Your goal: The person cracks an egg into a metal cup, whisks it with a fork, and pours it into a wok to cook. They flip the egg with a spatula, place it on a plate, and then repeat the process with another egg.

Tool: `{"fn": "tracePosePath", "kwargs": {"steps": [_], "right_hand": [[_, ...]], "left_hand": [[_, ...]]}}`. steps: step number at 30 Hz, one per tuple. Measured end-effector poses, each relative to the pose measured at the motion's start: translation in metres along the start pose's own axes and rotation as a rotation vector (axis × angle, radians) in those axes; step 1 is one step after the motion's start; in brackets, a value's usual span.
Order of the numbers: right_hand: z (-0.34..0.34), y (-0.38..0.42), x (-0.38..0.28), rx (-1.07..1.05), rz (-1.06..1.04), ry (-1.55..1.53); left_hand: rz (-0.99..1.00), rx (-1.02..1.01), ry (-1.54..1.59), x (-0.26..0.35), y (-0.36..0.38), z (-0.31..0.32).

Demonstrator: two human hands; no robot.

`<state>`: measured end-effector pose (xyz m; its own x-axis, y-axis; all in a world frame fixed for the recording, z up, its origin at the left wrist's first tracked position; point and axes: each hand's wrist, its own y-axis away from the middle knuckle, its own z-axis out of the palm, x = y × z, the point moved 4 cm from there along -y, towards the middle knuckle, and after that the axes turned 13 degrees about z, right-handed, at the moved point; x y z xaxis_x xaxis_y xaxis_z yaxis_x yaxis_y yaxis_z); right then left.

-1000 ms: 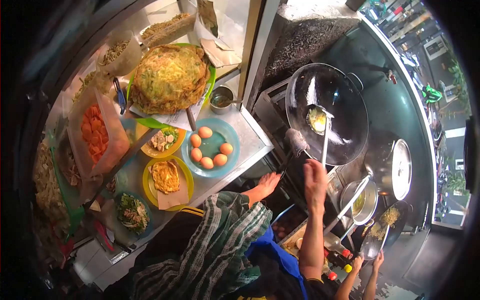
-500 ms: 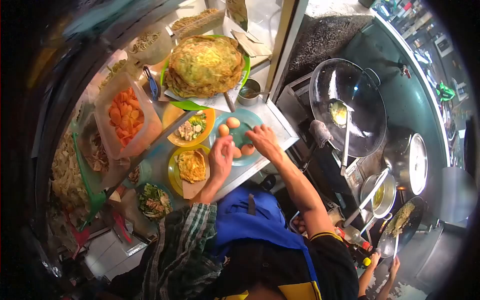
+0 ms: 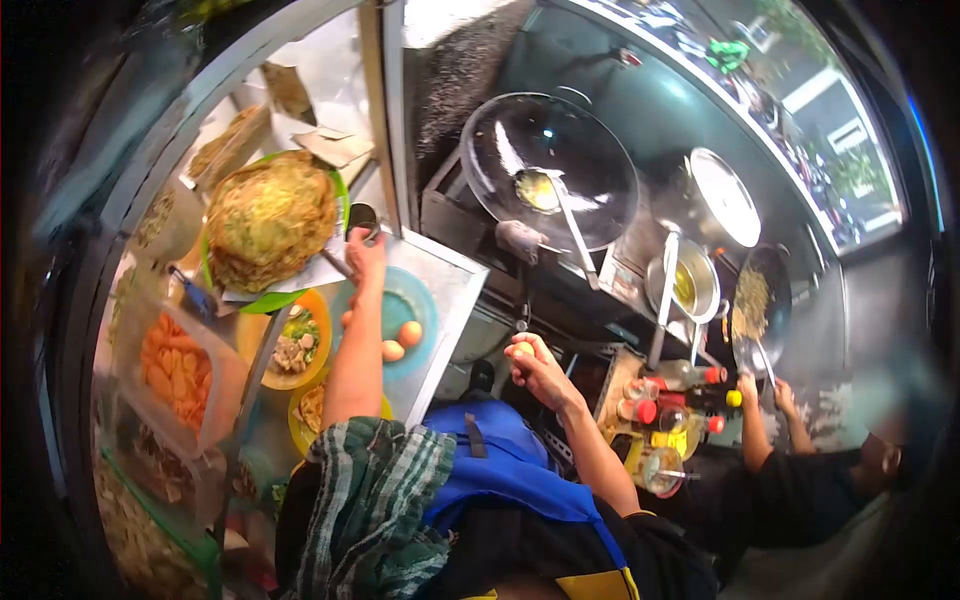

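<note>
My right hand (image 3: 543, 375) is closed around an egg (image 3: 524, 349), held off the table's edge in front of the stove. My left hand (image 3: 367, 258) reaches across to a small metal cup (image 3: 362, 214), its fingers closed at the near rim; what they grip there is hard to make out. Below my left forearm lies a blue-green plate (image 3: 415, 290) with two brown eggs (image 3: 402, 341) in plain sight and another partly hidden by the arm. Beside the cup, a large stack of omelettes (image 3: 270, 215) sits on a green plate (image 3: 343, 205).
A black wok (image 3: 600, 140) with a ladle (image 3: 575, 230) stands on the stove at the right. Sauce bottles (image 3: 680, 375) stand below it. A co-worker's hands (image 3: 765, 390) hold a smaller wok (image 3: 775, 290). Orange and yellow plates of food (image 3: 295, 345) and a tub of carrots (image 3: 175, 370) are at left.
The view has turned right. Both hands have left the egg plate: my right hand moved right with an egg, my left hand moved up to the metal cup. Two bright eggs remain visible on the plate.
</note>
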<state>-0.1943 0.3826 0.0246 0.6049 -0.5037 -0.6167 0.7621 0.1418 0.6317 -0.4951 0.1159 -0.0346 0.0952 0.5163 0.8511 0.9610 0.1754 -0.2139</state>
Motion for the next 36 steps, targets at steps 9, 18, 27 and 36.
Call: {"fn": "tracePosePath", "kwargs": {"steps": [9,18,27,36], "right_hand": [[0.010,0.049,-0.013,0.124,-0.143,0.078],[0.047,0.093,-0.072,0.514,-0.982,1.155],[0.001,0.170,-0.029,0.737,-0.949,1.239],[-0.053,0.229,0.006,0.852,-0.854,1.319]], "left_hand": [[0.266,-0.015,-0.059,0.076,0.084,-0.068],[0.729,-0.511,0.270,0.178,0.255,-0.050],[0.898,-0.831,0.353,0.216,0.326,-0.014],[1.001,-0.949,0.464,0.255,0.389,0.003]]}}
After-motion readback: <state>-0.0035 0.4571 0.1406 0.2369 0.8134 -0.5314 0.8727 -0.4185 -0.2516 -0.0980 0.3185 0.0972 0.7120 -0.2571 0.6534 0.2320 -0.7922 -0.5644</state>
